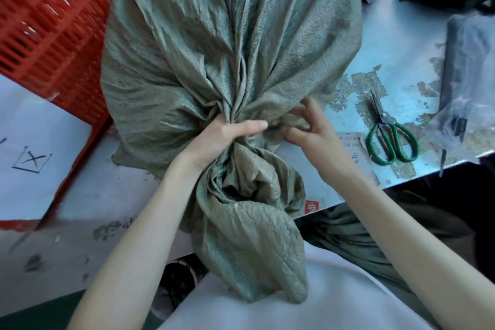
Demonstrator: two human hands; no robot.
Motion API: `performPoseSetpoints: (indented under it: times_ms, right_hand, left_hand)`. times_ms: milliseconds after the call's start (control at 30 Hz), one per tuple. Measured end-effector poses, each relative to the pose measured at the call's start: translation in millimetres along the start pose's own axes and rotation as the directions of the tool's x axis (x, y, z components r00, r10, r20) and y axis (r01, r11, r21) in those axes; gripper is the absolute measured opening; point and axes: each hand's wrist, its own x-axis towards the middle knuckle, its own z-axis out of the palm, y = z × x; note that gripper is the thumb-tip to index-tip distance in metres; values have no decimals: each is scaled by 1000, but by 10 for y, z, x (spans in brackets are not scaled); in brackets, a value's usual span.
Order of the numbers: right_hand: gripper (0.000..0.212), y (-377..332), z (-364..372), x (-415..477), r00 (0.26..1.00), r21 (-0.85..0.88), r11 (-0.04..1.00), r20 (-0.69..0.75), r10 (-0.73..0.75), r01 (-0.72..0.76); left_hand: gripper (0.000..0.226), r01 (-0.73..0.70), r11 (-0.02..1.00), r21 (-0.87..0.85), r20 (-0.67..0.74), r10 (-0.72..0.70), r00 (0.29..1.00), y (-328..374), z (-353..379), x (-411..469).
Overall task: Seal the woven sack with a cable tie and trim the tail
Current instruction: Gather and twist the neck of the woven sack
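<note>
Sack neck gathered on the table

Your left hand (pixel 222 136) clamps the green woven sack (pixel 230 43) at its bunched neck; your right hand (pixel 308 128), fingers half-open, pinches folds beside it.

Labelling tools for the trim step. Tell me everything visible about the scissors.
The scissors lie flat on the worn table, right of the sack and the right hand, touched by neither hand. Two large green loop handles, looking plastic-coated, point toward the person; short dark metal blades, closed, point away, joined at a small pivot. They rest partly on a patch of peeled paint. Nothing lies on them.
</note>
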Motion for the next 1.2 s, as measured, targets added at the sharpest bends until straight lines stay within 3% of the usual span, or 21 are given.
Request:
performPoseSetpoints:
  times_ms: [100,267,367,500,633,733,900,967,1033,1100,1200]
  right_hand:
    - [41,-161,43,66,999,259,965,-24,-39,44]
    - [21,-331,120,133,1000,316,949,-7,-10,12]
    - [20,-358,182,154,1000,318,948,-19,-17,22]
    - [18,-342,173,157,999,262,965,38,10,-20]
    - [7,-340,46,92,999,56,998,38,34,-36]
    - [43,-250,-9,16,994,-202,974,11,107,-103]
    - [86,-67,93,-18,868,-379,864,236,437,-331]
    - [89,-51,186,45,781,-231,864,370,503,-447]
    - [78,-40,289,112,717,19,842,535,448,-540]
    - [74,-81,384,138,705,179,798,604,372,-575]
    - [56,-169,436,144,746,335,743,585,317,-579]
  left_hand:
    - [58,-55,951,303,59,39,998,-1,-32,46]
    - [73,59,729,682,-75,-11,997,32,-49,78]
    - [58,26,766,642,-43,3,999,54,-3,27]
    - [56,60,848,527,-127,9,992,27,21,-46]
    - [62,28,876,482,-140,45,989,-37,24,-102]
    - [61,25,893,450,-182,64,981,-40,6,-146]
    - [57,96,896,434,-323,56,945,-33,28,-248]
    - [54,116,888,445,-341,48,939,2,69,-312]
    - [49,153,880,449,-373,29,927,41,118,-396]
    - [41,179,886,428,-424,22,906,72,175,-505]
    - [48,193,899,393,-463,12,886,110,293,-652]
